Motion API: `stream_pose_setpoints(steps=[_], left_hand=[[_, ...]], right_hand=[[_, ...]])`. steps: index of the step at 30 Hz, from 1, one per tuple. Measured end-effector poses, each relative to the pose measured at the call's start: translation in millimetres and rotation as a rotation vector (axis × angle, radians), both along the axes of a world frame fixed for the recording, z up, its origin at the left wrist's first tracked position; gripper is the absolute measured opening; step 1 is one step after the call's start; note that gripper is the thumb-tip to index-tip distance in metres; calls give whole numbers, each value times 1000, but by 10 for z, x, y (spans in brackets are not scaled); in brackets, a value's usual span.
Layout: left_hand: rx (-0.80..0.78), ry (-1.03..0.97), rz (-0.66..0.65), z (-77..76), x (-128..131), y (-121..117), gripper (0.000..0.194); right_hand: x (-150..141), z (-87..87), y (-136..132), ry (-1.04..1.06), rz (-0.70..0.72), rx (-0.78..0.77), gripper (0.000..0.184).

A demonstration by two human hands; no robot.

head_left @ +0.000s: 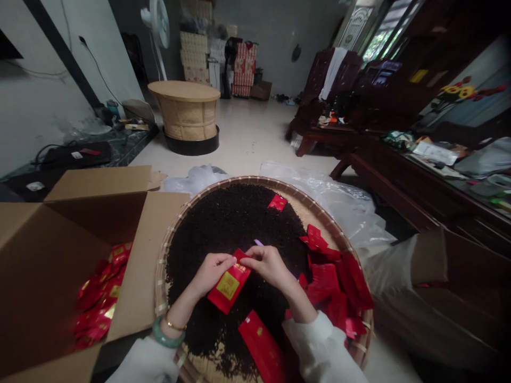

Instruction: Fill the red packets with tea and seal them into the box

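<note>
Between my two hands is a red packet [229,284] with a gold label, tilted above dark loose tea leaves [231,218]. My left hand [211,271] pinches its upper left edge. Fingers of my right hand [271,266] grip the top right corner, and a thin purple stick-like thing [258,243] shows beside that hand. The leaves lie in a round woven bamboo tray [162,271]. A larger flat red pouch [261,346] rests below the packet, and a pile of red pouches [327,282] covers the tray's right side. One small red packet [277,202] lies at the far rim.
Left of the tray stands an open cardboard box [159,229] with red packets [101,298] inside. Clear plastic sheeting [339,197] lies behind the tray. Another carton [463,287] is on the right, near a dark wooden table [399,175]. A round woven stand [187,111] is farther back.
</note>
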State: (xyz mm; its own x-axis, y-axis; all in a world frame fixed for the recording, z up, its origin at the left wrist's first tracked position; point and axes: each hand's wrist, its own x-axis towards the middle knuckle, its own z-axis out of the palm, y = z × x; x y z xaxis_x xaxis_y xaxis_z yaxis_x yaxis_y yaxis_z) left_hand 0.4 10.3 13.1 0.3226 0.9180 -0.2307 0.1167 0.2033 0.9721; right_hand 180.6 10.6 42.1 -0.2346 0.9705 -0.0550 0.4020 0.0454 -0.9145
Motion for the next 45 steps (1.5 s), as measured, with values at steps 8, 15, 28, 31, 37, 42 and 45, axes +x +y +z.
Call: stream_pose_setpoints(steps=[8,15,28,31,37,42,45], left_hand=[[-379,-217,-187,19,33,-74,47],[-329,-196,-119,-22,63,-78,46],[-375,-201,-54,-50,79,-75,49],[-321,-195,-21,-74,80,-68,51],[277,25,-34,-167,70,-97,32],[888,73,-117,-63,38,-129,24],[1050,74,-134,-26,25,-126,25]], right_hand=[[13,-90,66,87,-148,35,14],[-29,-160,73,310,-200,-175,31],[73,-242,-5,135,-304,29,34],[238,-266,-63,-51,-369,269,27],[165,-52,-451,-70,-184,718,25],[-15,194,-669,-271,-34,1010,28],[-88,267,-742,-421,-61,1037,19]])
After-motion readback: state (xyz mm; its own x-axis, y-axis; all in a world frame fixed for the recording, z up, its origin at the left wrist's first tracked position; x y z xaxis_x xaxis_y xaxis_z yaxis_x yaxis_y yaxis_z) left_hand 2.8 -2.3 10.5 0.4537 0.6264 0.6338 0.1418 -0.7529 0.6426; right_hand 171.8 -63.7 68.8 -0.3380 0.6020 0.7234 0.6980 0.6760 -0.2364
